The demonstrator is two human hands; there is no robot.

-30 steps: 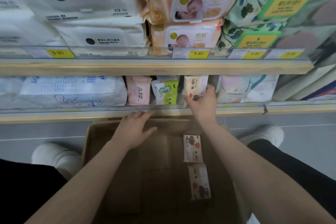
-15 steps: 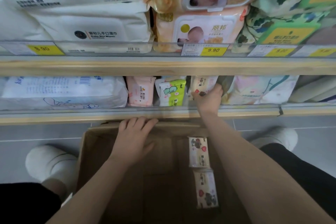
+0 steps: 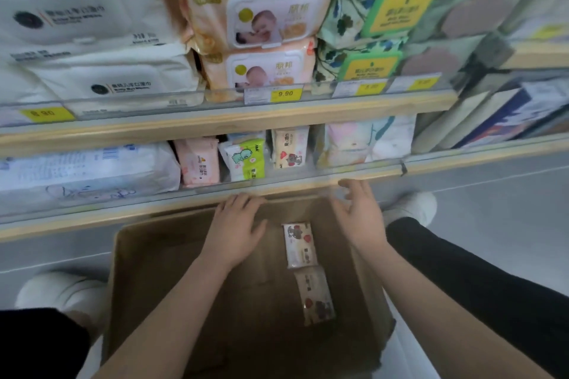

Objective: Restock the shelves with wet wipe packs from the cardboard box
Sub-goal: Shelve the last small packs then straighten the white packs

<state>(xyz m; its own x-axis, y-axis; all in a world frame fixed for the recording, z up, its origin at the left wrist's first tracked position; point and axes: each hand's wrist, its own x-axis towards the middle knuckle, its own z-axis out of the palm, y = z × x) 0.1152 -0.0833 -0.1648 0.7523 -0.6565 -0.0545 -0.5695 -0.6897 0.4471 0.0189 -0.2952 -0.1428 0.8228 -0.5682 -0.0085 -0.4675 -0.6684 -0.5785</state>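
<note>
An open cardboard box (image 3: 147, 258) stands on the floor below the lower shelf (image 3: 215, 203). Two small cream wet wipe packs lie inside it, one (image 3: 299, 244) near the far wall and one (image 3: 317, 295) closer to me. A matching cream pack (image 3: 289, 149) stands upright on the lower shelf, beside a green pack (image 3: 246, 160) and a pink pack (image 3: 198, 161). My left hand (image 3: 235, 229) rests with relaxed fingers against the box's far wall. My right hand (image 3: 358, 214) hovers empty over the box's right rim, fingers spread.
Large wipe packs fill the upper shelf (image 3: 234, 117), with yellow price tags along its rail. A big white-blue pack (image 3: 86, 168) lies on the lower shelf's left. My white shoes (image 3: 58, 292) flank the box on a grey floor.
My right hand has let go of the cream pack on the lower shelf and drawn back down over the box. The left hand stayed at the box's far wall.
</note>
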